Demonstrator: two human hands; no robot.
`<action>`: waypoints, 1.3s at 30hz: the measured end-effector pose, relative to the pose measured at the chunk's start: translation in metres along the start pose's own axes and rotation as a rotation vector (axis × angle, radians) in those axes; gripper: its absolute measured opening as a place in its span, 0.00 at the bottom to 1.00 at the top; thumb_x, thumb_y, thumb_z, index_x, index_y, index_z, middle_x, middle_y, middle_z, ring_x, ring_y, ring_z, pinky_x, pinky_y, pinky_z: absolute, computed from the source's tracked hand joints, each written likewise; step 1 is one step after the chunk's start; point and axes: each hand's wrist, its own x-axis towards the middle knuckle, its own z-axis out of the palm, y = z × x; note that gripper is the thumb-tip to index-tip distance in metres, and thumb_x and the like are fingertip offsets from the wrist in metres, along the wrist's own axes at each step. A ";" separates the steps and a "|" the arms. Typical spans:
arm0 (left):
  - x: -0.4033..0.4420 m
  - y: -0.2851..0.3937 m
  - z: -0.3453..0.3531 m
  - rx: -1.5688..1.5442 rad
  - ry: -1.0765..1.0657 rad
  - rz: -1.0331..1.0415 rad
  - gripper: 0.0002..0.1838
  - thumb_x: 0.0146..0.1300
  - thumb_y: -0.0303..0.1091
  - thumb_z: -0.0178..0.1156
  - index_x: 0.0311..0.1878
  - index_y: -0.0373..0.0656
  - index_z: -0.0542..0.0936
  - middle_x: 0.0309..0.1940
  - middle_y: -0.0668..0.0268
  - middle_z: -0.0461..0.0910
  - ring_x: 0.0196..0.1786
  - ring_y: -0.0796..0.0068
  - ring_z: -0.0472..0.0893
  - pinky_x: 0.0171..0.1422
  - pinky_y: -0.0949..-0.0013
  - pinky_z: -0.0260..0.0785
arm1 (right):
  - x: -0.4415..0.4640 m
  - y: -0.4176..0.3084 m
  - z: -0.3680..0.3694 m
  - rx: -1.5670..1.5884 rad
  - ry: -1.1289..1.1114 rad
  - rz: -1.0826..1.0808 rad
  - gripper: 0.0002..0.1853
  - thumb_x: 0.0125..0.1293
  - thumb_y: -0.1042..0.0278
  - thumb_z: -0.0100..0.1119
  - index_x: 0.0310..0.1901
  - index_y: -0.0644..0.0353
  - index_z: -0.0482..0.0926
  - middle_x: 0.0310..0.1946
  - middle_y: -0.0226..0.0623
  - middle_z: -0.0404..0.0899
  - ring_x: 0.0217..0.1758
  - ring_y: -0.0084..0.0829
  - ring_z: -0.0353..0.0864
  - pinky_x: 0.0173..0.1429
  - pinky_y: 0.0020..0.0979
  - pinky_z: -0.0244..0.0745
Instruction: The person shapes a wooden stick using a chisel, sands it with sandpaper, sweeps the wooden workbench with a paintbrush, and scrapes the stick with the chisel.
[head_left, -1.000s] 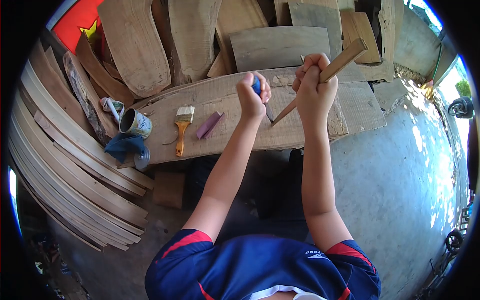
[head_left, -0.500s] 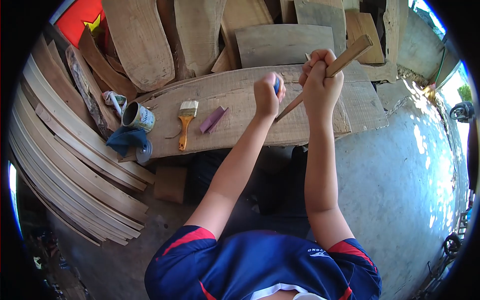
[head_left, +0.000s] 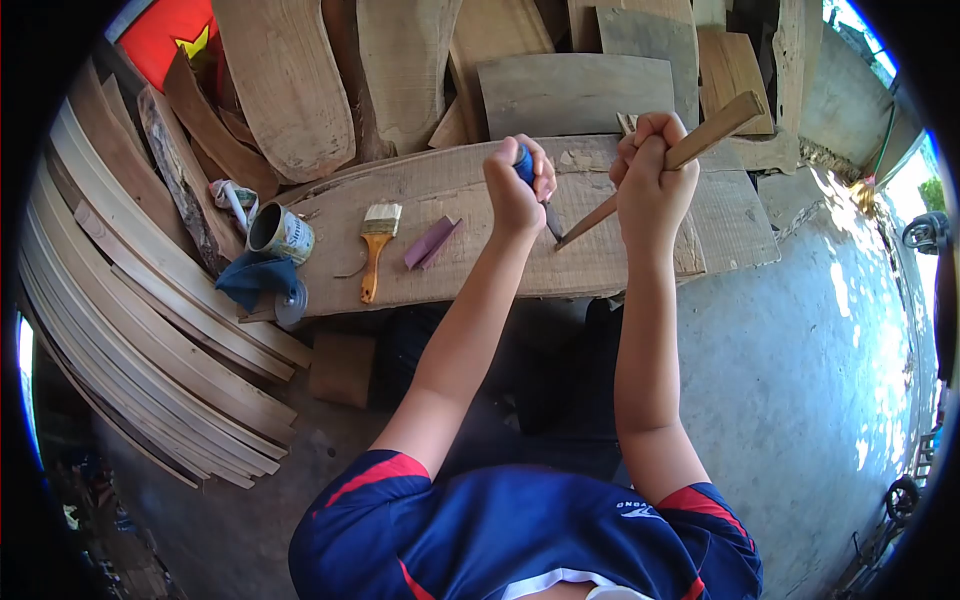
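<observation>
My left hand (head_left: 518, 185) is closed round the blue handle (head_left: 524, 164) of a tool whose dark blade (head_left: 554, 222) points down toward the wooden bench. In my right hand (head_left: 655, 180) is a long wooden stick (head_left: 715, 130), held slanted, its thick end up to the right. The stick's narrow lower end rests at the bench board (head_left: 480, 275), close beside the blade tip. Whether blade and stick touch is too small to tell. A light pointed piece shows just behind my right fingers.
Left on the bench are a paintbrush (head_left: 377, 250), a folded purple piece (head_left: 432, 244), a can (head_left: 281, 235), a blue cloth (head_left: 254, 280) and a clear disc-like object (head_left: 291, 303). Long wooden strips (head_left: 170, 330) lie at the left; boards (head_left: 580, 93) lean behind.
My left hand moved right toward the stick, then back left, uncovering the blade. My right hand and the stick have shifted slightly right, and the whole view has shifted a little.
</observation>
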 end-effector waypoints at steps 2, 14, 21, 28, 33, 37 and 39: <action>-0.004 0.014 0.009 -0.035 -0.010 0.046 0.25 0.62 0.56 0.39 0.18 0.46 0.62 0.08 0.71 0.57 0.11 0.79 0.56 0.17 0.74 0.47 | -0.001 0.000 0.000 -0.019 -0.010 -0.002 0.10 0.64 0.79 0.34 0.27 0.60 0.65 0.18 0.24 0.61 0.18 0.13 0.54 0.19 0.18 0.53; -0.001 0.002 0.011 0.038 -0.009 0.026 0.24 0.62 0.54 0.38 0.17 0.46 0.62 0.08 0.71 0.57 0.11 0.79 0.55 0.18 0.74 0.48 | 0.000 0.005 -0.005 -0.034 -0.047 -0.023 0.09 0.62 0.78 0.36 0.28 0.62 0.68 0.17 0.29 0.67 0.18 0.16 0.66 0.20 0.21 0.62; -0.004 0.018 0.013 -0.059 -0.012 0.027 0.24 0.62 0.54 0.39 0.18 0.45 0.62 0.08 0.70 0.57 0.11 0.78 0.56 0.18 0.74 0.47 | 0.001 0.003 -0.002 -0.044 -0.008 -0.002 0.09 0.62 0.78 0.36 0.28 0.61 0.67 0.17 0.29 0.68 0.17 0.16 0.66 0.20 0.21 0.62; -0.003 -0.025 0.001 0.148 -0.057 0.030 0.22 0.60 0.49 0.41 0.16 0.45 0.63 0.08 0.69 0.58 0.10 0.79 0.57 0.16 0.75 0.48 | -0.001 0.005 0.002 -0.048 -0.047 -0.036 0.09 0.61 0.79 0.36 0.27 0.61 0.68 0.17 0.29 0.68 0.17 0.16 0.66 0.20 0.21 0.61; -0.004 0.014 0.008 -0.103 -0.024 0.071 0.23 0.64 0.50 0.38 0.19 0.44 0.63 0.09 0.70 0.59 0.11 0.80 0.56 0.16 0.75 0.47 | -0.003 0.000 0.006 -0.013 -0.029 0.004 0.10 0.64 0.79 0.34 0.27 0.59 0.65 0.18 0.25 0.61 0.18 0.13 0.56 0.18 0.18 0.52; -0.002 -0.027 -0.007 0.087 -0.044 0.002 0.24 0.64 0.48 0.40 0.17 0.43 0.64 0.08 0.69 0.60 0.11 0.81 0.59 0.16 0.76 0.48 | -0.003 0.003 0.004 -0.025 -0.043 -0.011 0.10 0.64 0.79 0.34 0.27 0.59 0.65 0.18 0.24 0.61 0.19 0.13 0.56 0.19 0.18 0.52; -0.001 -0.027 -0.011 0.034 -0.015 -0.024 0.24 0.64 0.48 0.39 0.16 0.43 0.63 0.08 0.70 0.59 0.11 0.80 0.59 0.16 0.76 0.48 | -0.001 0.002 0.004 -0.022 -0.039 -0.023 0.10 0.64 0.79 0.34 0.27 0.59 0.65 0.18 0.24 0.61 0.19 0.13 0.56 0.19 0.18 0.52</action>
